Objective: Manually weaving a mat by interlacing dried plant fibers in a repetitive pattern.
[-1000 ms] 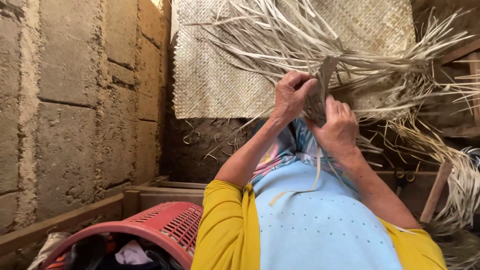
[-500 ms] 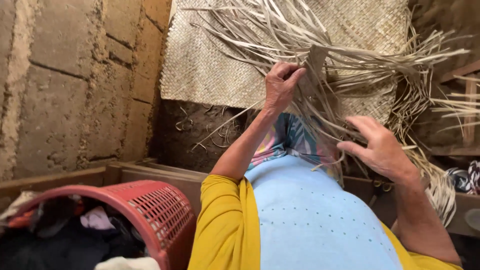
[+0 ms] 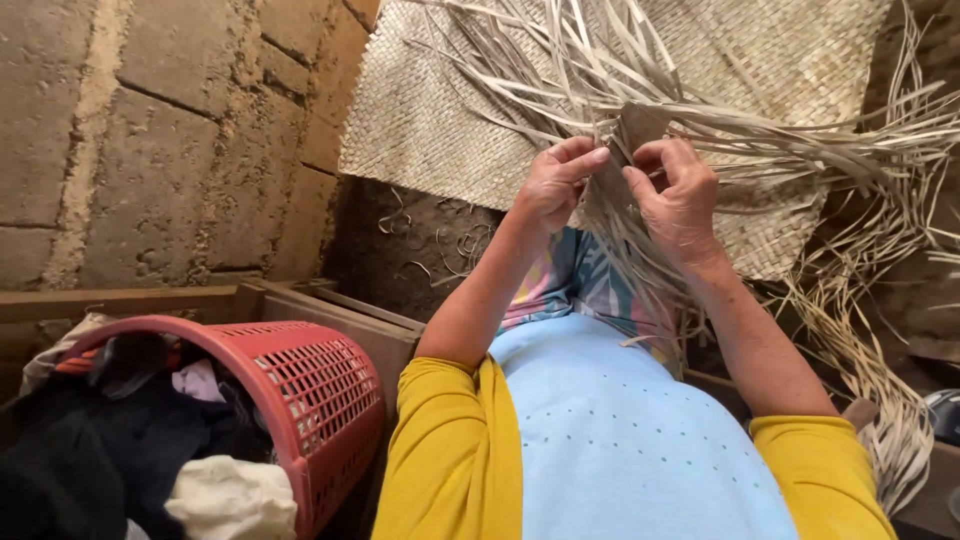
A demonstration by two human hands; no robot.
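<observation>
Leaf strips (image 3: 640, 130) | left hand (image 3: 552, 187), right hand (image 3: 680, 195) raised | both grips pinching strips

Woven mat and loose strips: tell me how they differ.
The woven mat is flat, its strands locked in a tight grid; the loose strips fan out unwoven, curling every way. The mat lies untouched, while the left hand and right hand pinch a bundle of strips between them. Both are the same pale, dried straw colour.
</observation>
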